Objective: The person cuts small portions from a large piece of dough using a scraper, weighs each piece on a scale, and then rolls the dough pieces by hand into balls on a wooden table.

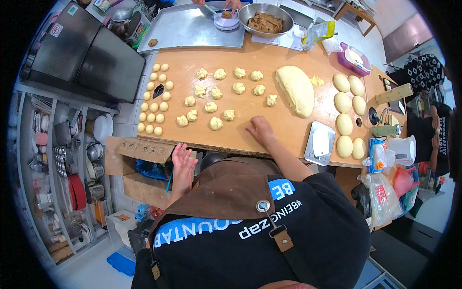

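Observation:
My left hand (183, 160) is raised just off the table's front edge, palm up with its fingers apart and nothing in it. On the tabletop, my right hand (260, 130) is cupped downward with curled fingers; whatever lies under it is hidden. Rough lumps of yellow dough (215, 124) are spread over the middle of the wooden table (159, 115), several of them close to my right hand. Smooth small dough balls (151, 117) stand in rows along the left edge. A large slab of dough (294, 91) lies beyond my right hand, to its right.
A kitchen scale (319, 142) sits at the front edge, beside large smooth dough rounds (343, 124). Across the table, another person's hands (233, 6) work over a small white scale (226, 22), next to a metal bowl (266, 20) of brown filling. An open cardboard box (144, 166) stands below my left hand.

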Action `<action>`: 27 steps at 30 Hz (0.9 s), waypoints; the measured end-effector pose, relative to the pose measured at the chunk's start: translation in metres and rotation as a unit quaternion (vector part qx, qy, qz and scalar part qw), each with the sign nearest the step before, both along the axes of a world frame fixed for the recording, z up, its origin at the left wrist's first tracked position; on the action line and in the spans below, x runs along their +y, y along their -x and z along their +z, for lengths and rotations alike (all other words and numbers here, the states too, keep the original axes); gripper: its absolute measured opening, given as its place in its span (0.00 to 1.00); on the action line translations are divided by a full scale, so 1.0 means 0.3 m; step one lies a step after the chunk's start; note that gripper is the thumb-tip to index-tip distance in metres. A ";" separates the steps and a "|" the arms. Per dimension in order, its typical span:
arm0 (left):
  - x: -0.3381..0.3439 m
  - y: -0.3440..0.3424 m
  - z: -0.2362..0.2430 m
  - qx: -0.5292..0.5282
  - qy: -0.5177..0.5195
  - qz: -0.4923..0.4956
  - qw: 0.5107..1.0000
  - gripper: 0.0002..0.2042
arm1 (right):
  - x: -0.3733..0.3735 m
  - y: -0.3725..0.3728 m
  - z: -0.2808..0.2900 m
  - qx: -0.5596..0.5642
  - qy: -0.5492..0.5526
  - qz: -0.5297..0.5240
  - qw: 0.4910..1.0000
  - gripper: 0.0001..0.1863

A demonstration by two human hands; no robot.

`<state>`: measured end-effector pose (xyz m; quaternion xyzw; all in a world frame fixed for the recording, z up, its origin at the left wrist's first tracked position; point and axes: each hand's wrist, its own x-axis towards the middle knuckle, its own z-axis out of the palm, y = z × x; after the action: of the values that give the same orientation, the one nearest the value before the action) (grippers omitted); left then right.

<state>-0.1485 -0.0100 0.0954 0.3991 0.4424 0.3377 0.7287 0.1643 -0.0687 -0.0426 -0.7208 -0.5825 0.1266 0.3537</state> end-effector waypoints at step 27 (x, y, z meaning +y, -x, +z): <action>0.024 0.022 -0.052 0.058 -0.160 -0.089 0.981 0.38 | -0.187 0.007 -0.065 0.033 0.003 0.056 0.998 0.21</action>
<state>-0.1552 -0.0027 0.0796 0.5671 0.3864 0.3140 0.6561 0.1621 -0.1248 -0.0621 -0.6833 -0.6098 0.1717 0.3630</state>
